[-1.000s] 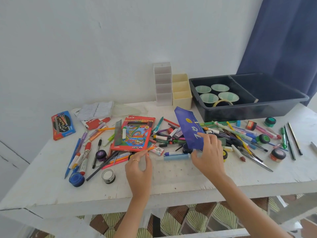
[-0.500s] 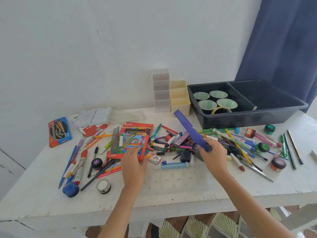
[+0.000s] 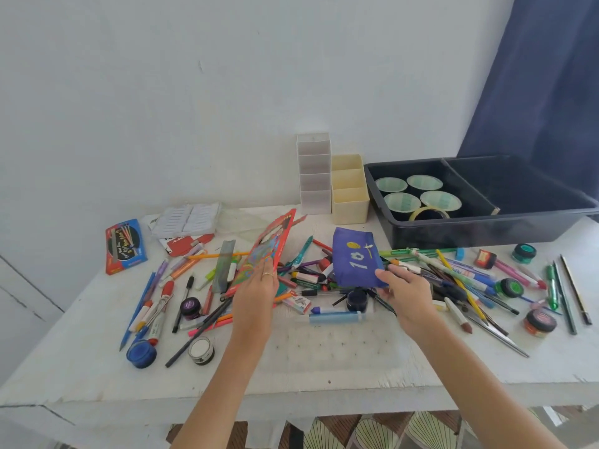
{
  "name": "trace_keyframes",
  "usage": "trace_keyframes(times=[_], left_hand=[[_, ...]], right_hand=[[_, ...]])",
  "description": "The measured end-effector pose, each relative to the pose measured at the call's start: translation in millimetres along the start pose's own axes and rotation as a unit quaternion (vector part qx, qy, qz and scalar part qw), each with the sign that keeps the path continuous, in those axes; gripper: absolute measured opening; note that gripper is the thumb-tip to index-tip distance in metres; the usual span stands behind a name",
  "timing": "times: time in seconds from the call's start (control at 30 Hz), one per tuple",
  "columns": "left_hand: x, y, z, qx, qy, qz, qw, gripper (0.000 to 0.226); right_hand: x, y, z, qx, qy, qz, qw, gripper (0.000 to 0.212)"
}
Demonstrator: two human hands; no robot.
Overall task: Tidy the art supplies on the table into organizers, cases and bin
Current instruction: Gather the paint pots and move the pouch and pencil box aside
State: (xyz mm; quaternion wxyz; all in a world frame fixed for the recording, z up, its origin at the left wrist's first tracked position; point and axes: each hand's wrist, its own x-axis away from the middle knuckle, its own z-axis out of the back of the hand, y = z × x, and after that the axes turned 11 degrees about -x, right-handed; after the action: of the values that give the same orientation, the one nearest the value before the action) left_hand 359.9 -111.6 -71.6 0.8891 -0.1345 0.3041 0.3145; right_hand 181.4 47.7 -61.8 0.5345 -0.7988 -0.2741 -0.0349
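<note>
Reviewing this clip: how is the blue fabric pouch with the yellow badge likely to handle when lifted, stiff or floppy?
Probably floppy: the blue fabric pouch looks like thin cloth, and the right hand pinches just its lower corner. Likely light and nearly empty, since it shows flat with no bulge. Cloth should not slip easily from that pinch.

Wears a thin gold-coloured ring (image 3: 267, 274) on one finger of the left hand (image 3: 256, 288), above the middle of the table (image 3: 324, 367). Shows the right hand (image 3: 405, 294), left forearm (image 3: 227, 367) and right forearm (image 3: 470, 367) bare, from above the table to past its near edge.
</note>
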Motion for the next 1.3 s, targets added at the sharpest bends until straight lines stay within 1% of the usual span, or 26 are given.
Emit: trace_keyframes(times=[0.07,0.1,0.17,0.27,0.37,0.53,0.67,0.8,0.93,1.07,1.2,1.3], left_hand=[[-4,6,7,0.080,0.012,0.018,0.997,0.047],[-6,9,12,0.122,0.006,0.035,0.992,0.042],[-9,16,20,0.177,0.000,0.055,0.983,0.039],[-13,23,27,0.186,0.010,0.045,0.981,0.041],[-18,25,32,0.188,0.002,0.046,0.981,0.043],[-28,14,34,0.123,0.057,0.041,0.990,0.040],[-44,-17,30,0.066,0.051,0.025,0.996,0.051],[-65,-64,16,0.023,0.057,0.014,0.998,0.048],[-82,-121,-6,0.018,0.032,0.012,0.999,0.060],[-92,-169,-25,-0.037,-0.026,-0.029,0.999,0.074],[-101,-199,-48,-0.069,-0.081,-0.069,0.992,0.081],[-105,-213,-64,-0.086,-0.103,-0.088,0.987,0.086]], right_hand=[[2,-3,-2,-0.021,-0.030,-0.062,0.997,0.038],[2,-3,-3,-0.021,-0.039,-0.073,0.996,0.038],[3,-2,-4,-0.024,-0.051,-0.067,0.996,0.040],[7,-5,-8,-0.040,-0.082,-0.051,0.995,0.040],[11,-9,-18,-0.047,-0.142,-0.037,0.988,0.039],[11,-13,-48,-0.035,-0.206,-0.019,0.978,0.039],[5,-9,-85,-0.021,-0.227,-0.021,0.973,0.035],[-13,2,-128,-0.020,-0.239,-0.033,0.970,0.038],[-32,17,-172,-0.026,-0.217,-0.046,0.975,0.039],[-51,34,-212,-0.027,-0.188,-0.071,0.979,0.040],[-66,57,-241,-0.033,-0.163,-0.107,0.980,0.043],[-75,76,-259,-0.038,-0.149,-0.127,0.980,0.047]])
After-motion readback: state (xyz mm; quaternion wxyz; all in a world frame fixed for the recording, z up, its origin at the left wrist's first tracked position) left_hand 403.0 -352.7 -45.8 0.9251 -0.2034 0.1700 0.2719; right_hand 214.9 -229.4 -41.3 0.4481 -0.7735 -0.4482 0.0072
